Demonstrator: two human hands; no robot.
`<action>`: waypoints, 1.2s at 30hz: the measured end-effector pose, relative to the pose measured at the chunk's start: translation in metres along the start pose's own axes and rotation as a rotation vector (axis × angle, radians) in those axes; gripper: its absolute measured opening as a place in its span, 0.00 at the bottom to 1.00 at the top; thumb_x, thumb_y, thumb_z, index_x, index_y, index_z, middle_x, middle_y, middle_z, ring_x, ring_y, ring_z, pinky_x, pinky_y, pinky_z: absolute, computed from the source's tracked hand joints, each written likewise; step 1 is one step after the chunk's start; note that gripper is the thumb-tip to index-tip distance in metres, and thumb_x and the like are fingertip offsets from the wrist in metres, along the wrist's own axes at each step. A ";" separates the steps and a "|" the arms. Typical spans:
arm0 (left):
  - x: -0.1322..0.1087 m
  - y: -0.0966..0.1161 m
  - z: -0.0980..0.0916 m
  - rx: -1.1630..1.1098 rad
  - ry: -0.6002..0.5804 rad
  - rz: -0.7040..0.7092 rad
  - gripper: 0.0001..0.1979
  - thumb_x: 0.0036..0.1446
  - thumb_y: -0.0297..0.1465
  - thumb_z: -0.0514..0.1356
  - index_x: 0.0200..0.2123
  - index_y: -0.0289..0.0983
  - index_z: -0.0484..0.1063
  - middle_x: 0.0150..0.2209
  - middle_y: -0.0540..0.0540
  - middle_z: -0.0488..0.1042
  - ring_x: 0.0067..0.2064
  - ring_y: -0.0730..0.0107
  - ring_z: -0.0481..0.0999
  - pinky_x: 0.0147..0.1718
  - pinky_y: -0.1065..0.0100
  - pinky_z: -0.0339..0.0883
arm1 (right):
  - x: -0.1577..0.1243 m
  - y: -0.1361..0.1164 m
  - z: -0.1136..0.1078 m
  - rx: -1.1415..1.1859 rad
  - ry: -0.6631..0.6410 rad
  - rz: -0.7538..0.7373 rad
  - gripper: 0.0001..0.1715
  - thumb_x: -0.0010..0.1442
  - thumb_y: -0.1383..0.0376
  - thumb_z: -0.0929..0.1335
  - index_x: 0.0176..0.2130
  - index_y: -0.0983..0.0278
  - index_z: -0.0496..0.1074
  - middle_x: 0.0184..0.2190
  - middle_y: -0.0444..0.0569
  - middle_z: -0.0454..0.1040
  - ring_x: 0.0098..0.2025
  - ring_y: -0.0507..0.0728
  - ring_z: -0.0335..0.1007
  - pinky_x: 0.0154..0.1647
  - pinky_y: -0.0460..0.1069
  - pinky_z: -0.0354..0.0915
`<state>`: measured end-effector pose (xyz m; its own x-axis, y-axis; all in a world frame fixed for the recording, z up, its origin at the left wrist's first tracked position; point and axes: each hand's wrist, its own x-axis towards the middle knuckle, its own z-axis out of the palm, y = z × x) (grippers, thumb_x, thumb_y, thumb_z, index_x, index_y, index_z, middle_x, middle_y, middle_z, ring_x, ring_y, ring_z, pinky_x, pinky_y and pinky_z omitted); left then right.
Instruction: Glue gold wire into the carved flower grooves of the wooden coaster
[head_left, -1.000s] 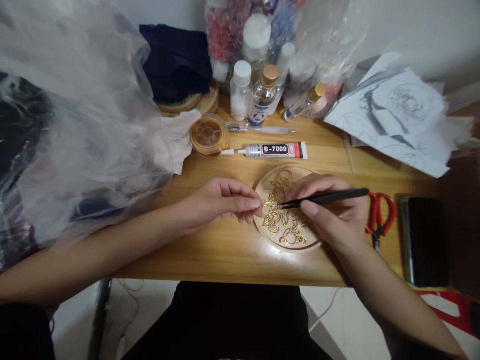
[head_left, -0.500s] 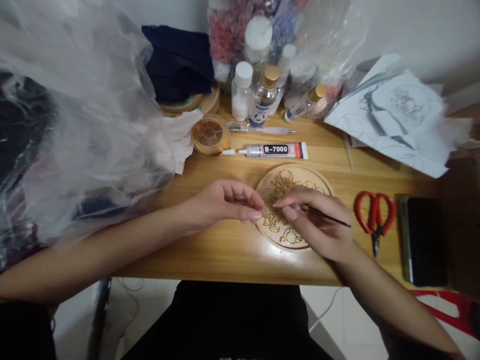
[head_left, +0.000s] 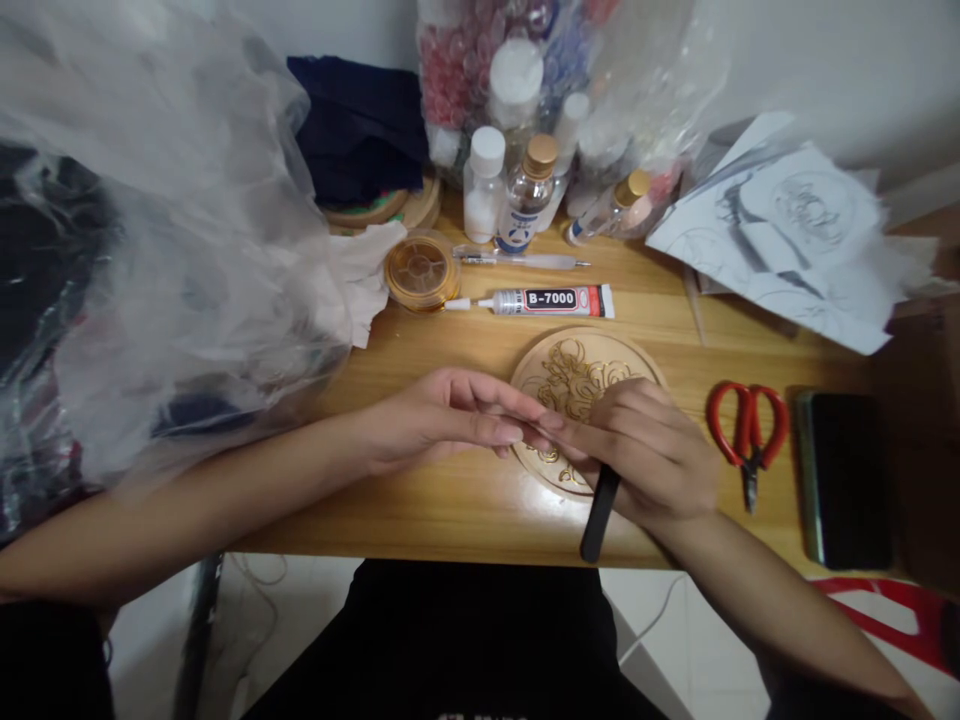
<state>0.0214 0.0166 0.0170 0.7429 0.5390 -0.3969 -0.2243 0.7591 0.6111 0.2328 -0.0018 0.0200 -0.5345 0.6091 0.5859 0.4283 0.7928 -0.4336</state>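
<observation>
Gripping tweezers [head_left: 600, 515], my curled right fingers [head_left: 592, 437] met my left fingers [head_left: 480, 428] above the disc [head_left: 532, 364]; the left, slightly parted, held what, if anything, I couldn't tell.

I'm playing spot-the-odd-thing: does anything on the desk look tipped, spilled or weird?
Yes: the small gold-capped bottle near the papers slants sideways, while the bigger gold-capped bottle left of it stands upright. I see no spill.

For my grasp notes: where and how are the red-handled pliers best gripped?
Probably by the red handles, from above, with the right hand once it frees the black tool: the pliers lie flat, handles spread at the far end, metal tip toward the near edge of the table.
</observation>
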 end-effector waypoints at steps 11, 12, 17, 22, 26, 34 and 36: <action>-0.001 0.002 0.000 0.078 -0.019 0.008 0.09 0.51 0.27 0.64 0.38 0.37 0.77 0.42 0.45 0.78 0.40 0.74 0.76 0.36 0.75 0.66 | -0.002 -0.002 0.005 0.207 0.242 0.553 0.05 0.55 0.70 0.70 0.32 0.60 0.71 0.23 0.41 0.69 0.24 0.49 0.64 0.24 0.46 0.60; -0.001 0.002 0.000 0.080 -0.008 0.010 0.08 0.50 0.27 0.64 0.37 0.36 0.77 0.42 0.45 0.78 0.39 0.74 0.76 0.35 0.75 0.66 | -0.002 0.002 0.003 0.205 0.280 0.601 0.03 0.56 0.68 0.70 0.32 0.60 0.71 0.23 0.41 0.68 0.24 0.49 0.63 0.24 0.46 0.59; 0.001 0.003 0.002 0.253 0.165 0.112 0.05 0.46 0.27 0.65 0.26 0.34 0.72 0.26 0.51 0.75 0.27 0.79 0.72 0.29 0.76 0.65 | -0.001 0.037 -0.015 0.139 0.396 0.791 0.07 0.59 0.62 0.67 0.31 0.62 0.68 0.23 0.41 0.65 0.24 0.49 0.58 0.27 0.47 0.56; 0.001 0.002 -0.003 0.765 0.329 0.391 0.04 0.52 0.30 0.62 0.29 0.34 0.72 0.28 0.50 0.73 0.31 0.77 0.70 0.32 0.74 0.64 | -0.009 0.070 -0.034 -0.134 0.205 0.968 0.14 0.57 0.60 0.67 0.23 0.64 0.67 0.17 0.39 0.57 0.20 0.48 0.50 0.22 0.47 0.47; 0.002 -0.003 -0.011 1.014 0.278 0.519 0.06 0.58 0.31 0.56 0.33 0.35 0.72 0.31 0.48 0.72 0.34 0.74 0.70 0.35 0.72 0.63 | -0.009 0.070 -0.037 -0.159 0.181 0.980 0.15 0.55 0.60 0.68 0.21 0.64 0.68 0.16 0.39 0.57 0.19 0.47 0.49 0.20 0.47 0.45; -0.016 0.008 0.021 0.595 0.185 0.189 0.13 0.61 0.36 0.53 0.34 0.35 0.74 0.29 0.48 0.75 0.31 0.74 0.72 0.32 0.73 0.64 | 0.020 -0.019 -0.021 0.144 -0.086 0.307 0.05 0.55 0.71 0.68 0.31 0.61 0.72 0.26 0.42 0.76 0.25 0.50 0.68 0.25 0.46 0.62; -0.032 0.001 0.033 0.474 0.127 0.091 0.15 0.60 0.39 0.55 0.29 0.35 0.74 0.27 0.48 0.74 0.31 0.73 0.72 0.34 0.72 0.65 | 0.023 -0.046 -0.014 0.124 -0.174 0.108 0.09 0.59 0.72 0.63 0.31 0.63 0.72 0.25 0.43 0.76 0.26 0.50 0.69 0.27 0.47 0.62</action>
<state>0.0183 -0.0116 0.0533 0.6440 0.6583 -0.3897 0.0481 0.4735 0.8795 0.2115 -0.0247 0.0630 -0.6124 0.6760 0.4098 0.4025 0.7128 -0.5744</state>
